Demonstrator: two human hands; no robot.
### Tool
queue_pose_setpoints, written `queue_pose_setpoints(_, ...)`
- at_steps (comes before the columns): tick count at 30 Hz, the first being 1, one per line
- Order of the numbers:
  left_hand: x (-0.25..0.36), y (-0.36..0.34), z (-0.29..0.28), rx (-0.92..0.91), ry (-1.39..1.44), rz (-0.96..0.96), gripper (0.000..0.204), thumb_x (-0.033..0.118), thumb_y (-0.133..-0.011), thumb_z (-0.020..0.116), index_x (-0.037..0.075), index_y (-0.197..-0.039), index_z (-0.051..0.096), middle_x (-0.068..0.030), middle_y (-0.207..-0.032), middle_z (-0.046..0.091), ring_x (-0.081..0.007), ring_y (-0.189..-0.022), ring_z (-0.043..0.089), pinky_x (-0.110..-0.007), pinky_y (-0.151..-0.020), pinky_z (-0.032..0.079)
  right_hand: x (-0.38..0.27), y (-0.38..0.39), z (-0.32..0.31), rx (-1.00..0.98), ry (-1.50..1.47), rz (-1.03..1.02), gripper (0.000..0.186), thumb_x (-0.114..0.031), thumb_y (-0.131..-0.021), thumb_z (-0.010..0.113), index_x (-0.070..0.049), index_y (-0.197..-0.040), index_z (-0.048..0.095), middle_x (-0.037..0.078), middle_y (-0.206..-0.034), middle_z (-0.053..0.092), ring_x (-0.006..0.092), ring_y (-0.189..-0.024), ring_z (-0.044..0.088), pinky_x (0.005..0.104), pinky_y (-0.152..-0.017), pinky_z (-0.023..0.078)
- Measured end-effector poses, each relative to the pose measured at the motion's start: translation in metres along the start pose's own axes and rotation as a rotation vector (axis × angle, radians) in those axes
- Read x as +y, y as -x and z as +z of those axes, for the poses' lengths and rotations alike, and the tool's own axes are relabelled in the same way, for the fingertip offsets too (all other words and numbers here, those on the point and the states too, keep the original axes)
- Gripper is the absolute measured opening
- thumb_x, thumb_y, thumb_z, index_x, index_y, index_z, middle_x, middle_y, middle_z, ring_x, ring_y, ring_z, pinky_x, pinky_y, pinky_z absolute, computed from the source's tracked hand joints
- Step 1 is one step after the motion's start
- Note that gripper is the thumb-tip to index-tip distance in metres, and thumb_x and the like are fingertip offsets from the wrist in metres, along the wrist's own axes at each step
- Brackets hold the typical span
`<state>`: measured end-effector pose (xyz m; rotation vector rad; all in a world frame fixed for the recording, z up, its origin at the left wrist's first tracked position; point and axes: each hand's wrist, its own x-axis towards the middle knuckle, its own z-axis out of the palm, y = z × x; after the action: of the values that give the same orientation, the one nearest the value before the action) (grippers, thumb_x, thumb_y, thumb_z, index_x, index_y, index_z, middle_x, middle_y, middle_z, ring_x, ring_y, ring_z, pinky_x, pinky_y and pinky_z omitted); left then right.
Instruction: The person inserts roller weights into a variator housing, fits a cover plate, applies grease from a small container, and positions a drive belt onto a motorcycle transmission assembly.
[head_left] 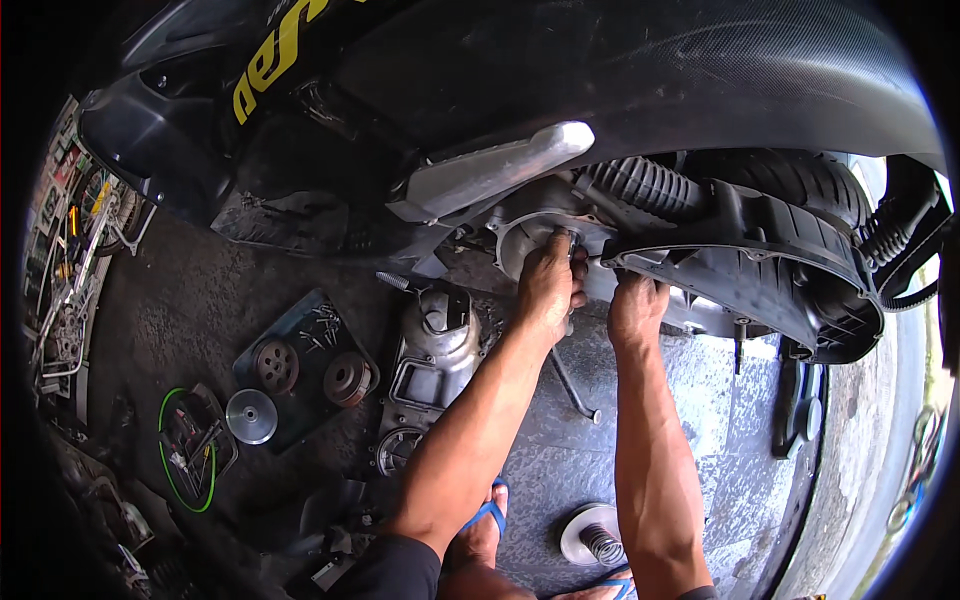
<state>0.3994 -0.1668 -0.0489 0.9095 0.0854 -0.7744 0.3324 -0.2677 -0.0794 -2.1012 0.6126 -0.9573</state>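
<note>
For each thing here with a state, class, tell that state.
Left hand: at the round housing, grip partly hidden
Right hand: grip mostly hidden at the casing
Casing: open
Bolts: loose on the tray
Silver metal part: lying on the floor
Spring: on a pale disc
Sandals: worn

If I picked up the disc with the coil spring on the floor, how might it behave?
The disc looks metallic, so probably stiff and fairly heavy for its size. Its round rim might roll if tipped on edge. The spring shows open coils, so would likely give when pressed.
</note>
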Motion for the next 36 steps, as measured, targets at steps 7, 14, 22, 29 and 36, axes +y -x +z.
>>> queue_pose_setpoints(7, -0.006, 0.006, -0.003, 0.074, -0.123, 0.082, 0.034, 0.039, -0.093, 0.053, 0.007, -0.080, 0.051, 0.0026, -0.061, 0.042, -0.0055, -0.045, 0.035, -0.021, -0.038, 0.027, -0.007, -0.002, 0.001, 0.046, -0.439, 0.213, 0.028, -0.017, -0.100, 0.041, 0.005, -0.113, 0.053, 0.014, -0.104, 0.060, 0.0219, -0.096, 0.054, 0.0337, -0.087, 0.046)
queue_pose_setpoints(14, -0.010, 0.019, -0.003, 0.120, -0.183, 0.109, 0.034, 0.035, -0.093, 0.055, 0.005, -0.078, 0.053, 0.0032, -0.058, 0.041, -0.0048, -0.045, 0.036, -0.021, -0.036, 0.029, -0.013, -0.001, 0.010, 0.099, -0.679, 0.383, 0.037, -0.026, -0.100, 0.038, 0.004, -0.098, 0.060, 0.009, -0.093, 0.063, 0.0182, -0.087, 0.055, 0.0319, -0.078, 0.045)
queue_pose_setpoints(22, -0.018, 0.014, -0.010, 0.214, -0.511, 0.467, 0.035, 0.028, -0.093, 0.056, 0.006, -0.067, 0.052, 0.0029, -0.057, 0.044, -0.0055, -0.048, 0.038, -0.024, -0.040, 0.029, -0.028, -0.002, 0.029, 0.205, -1.041, 0.550, 0.027, -0.027, -0.094, 0.049, -0.003, -0.088, 0.060, 0.003, -0.076, 0.056, 0.0086, -0.065, 0.044, 0.0256, -0.057, 0.035)
queue_pose_setpoints(29, -0.009, 0.026, -0.003, 0.165, -0.442, 0.365, 0.040, 0.025, -0.093, 0.057, 0.004, -0.060, 0.048, 0.0031, -0.054, 0.040, -0.0070, -0.051, 0.036, -0.029, -0.047, 0.031, -0.025, -0.009, 0.049, 0.473, -0.444, 0.141, 0.031, -0.024, -0.092, 0.050, 0.006, -0.090, 0.056, 0.012, -0.083, 0.058, 0.0239, -0.075, 0.049, 0.0395, -0.067, 0.043)
queue_pose_setpoints(36, -0.010, 0.014, -0.003, 0.289, -0.745, 0.572, 0.030, 0.025, -0.086, 0.061, -0.004, -0.081, 0.066, -0.0196, -0.074, 0.067, -0.0301, -0.069, 0.066, -0.038, -0.065, 0.049, -0.001, -0.011, 0.074, 0.556, -0.268, 0.132, 0.034, -0.025, -0.092, 0.053, 0.010, -0.095, 0.054, 0.017, -0.093, 0.058, 0.0255, -0.083, 0.049, 0.0402, -0.077, 0.044)
